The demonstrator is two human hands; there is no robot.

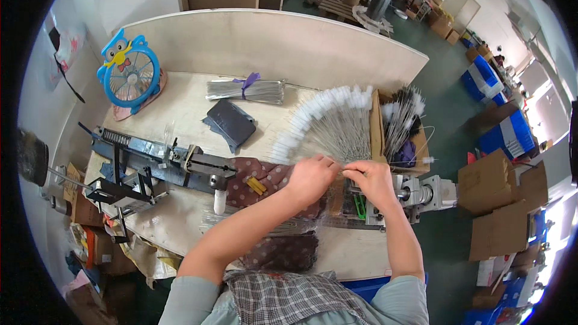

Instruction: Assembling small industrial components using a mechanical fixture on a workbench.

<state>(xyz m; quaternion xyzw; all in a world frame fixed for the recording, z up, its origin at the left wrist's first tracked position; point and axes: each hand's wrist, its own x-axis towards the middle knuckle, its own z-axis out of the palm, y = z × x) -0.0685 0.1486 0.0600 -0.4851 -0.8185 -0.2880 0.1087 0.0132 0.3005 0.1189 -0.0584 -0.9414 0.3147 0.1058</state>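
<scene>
My left hand [313, 178] and my right hand [373, 182] meet over the worktable, fingertips almost touching. Both have their fingers closed in a pinch. Whatever lies between them is too thin and small to make out. Just beyond them fans a heap of wire brushes [337, 123], with white bristle tips outward and thin metal stems converging toward my hands. Below my right hand sits a small green part [360, 206] beside a metal machine head with a chuck [415, 195]. A brown dotted cloth [265, 176] lies beside my left forearm, with yellow pieces [256, 185] on it.
A cardboard box [377, 121] of dark-tipped brushes stands right of the heap. Leftward runs a metal rail fixture [153, 156] with a white handle [220, 202]. Farther back are a tied wire bundle [247, 90], dark folded cloths [230, 125], a blue fan [130, 75] and a low partition [271, 42].
</scene>
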